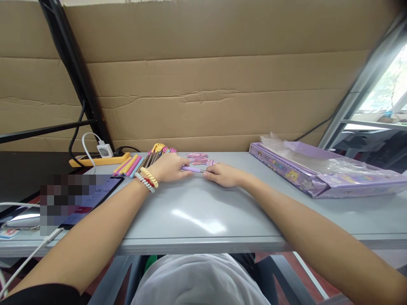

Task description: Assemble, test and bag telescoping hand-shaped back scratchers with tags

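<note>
Over the grey table [159, 220], my left hand [169, 167] grips a purple pen [191, 169] and my right hand [225, 174] pinches its thin end. Its long axis runs crosswise, tip pointing right; small pink pieces [197, 158] lie just beyond.

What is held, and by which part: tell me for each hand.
The left hand holds a purple pen-like tube by one end; the right hand seemingly pinches the thin tip at the other.

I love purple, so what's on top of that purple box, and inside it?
Crumpled clear plastic lies on top of the purple box. The inside is covered, so I can't tell what's in there.
</note>
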`<state>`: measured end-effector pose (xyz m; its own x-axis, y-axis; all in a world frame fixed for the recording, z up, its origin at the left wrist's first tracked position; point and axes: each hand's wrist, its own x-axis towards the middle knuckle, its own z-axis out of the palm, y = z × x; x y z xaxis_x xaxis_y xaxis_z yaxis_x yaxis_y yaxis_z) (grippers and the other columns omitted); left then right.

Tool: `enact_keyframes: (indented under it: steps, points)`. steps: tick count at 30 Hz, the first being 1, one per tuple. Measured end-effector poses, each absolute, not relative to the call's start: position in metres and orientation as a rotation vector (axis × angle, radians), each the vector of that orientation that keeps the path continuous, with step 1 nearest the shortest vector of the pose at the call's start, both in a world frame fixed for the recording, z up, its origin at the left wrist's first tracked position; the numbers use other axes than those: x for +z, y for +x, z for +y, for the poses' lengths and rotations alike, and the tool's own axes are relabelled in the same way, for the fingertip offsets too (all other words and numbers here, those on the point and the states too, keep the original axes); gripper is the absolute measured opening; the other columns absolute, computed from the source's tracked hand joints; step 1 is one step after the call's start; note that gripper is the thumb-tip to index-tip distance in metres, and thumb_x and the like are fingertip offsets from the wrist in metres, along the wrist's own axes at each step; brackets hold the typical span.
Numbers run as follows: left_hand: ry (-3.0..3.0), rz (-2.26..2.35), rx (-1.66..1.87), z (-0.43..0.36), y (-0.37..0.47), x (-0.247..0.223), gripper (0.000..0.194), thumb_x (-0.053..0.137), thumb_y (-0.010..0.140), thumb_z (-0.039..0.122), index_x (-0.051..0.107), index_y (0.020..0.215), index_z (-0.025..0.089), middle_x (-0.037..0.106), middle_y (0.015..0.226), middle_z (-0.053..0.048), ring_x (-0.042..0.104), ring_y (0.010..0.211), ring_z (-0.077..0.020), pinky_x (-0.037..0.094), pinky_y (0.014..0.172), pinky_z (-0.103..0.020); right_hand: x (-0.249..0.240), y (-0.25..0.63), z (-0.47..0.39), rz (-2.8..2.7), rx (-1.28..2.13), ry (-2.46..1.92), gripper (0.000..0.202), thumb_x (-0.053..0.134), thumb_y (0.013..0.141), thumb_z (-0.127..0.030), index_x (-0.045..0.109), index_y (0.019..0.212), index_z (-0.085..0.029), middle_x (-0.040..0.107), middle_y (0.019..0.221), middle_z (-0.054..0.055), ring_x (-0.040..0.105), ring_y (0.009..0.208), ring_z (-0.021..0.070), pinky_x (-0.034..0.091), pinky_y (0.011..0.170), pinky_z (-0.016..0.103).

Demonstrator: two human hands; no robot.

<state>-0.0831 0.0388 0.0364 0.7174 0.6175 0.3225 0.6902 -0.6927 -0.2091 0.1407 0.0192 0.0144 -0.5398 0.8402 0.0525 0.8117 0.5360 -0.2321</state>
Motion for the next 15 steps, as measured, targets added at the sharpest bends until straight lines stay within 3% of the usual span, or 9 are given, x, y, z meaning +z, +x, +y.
enact_keyframes:
  steps: [7, 15]
  points:
    - [-2.639, -1.018, -0.328, 0.04, -0.081, 0.032, 0.039, 0.045, 0.083, 0.05, 0.067, 0.077, 0.018, 0.062, 0.059, -0.004, 0.056, 0.057, -0.0179, 0.033, 0.054, -0.027, 0.013, 0.14, 0.019, -2.64, 0.155, -1.475, 0.045, 0.027, 0.094, -0.045, 0.055, 0.075, -0.016, 0.061, 0.073, 0.006, 0.051, 0.064, 0.0141, 0.033, 0.058, 0.024]
    - [-2.75, -1.008, -0.269, 0.04, -0.076, 0.023, 0.043, 0.04, 0.086, 0.049, 0.066, 0.074, 0.017, 0.058, 0.054, -0.005, 0.051, 0.05, -0.0162, 0.029, 0.05, -0.028, 0.007, 0.139, 0.016, -2.696, -0.06, -1.61, 0.047, 0.024, 0.095, -0.046, 0.059, 0.088, -0.016, 0.063, 0.081, 0.01, 0.058, 0.07, 0.0181, 0.034, 0.056, 0.025]
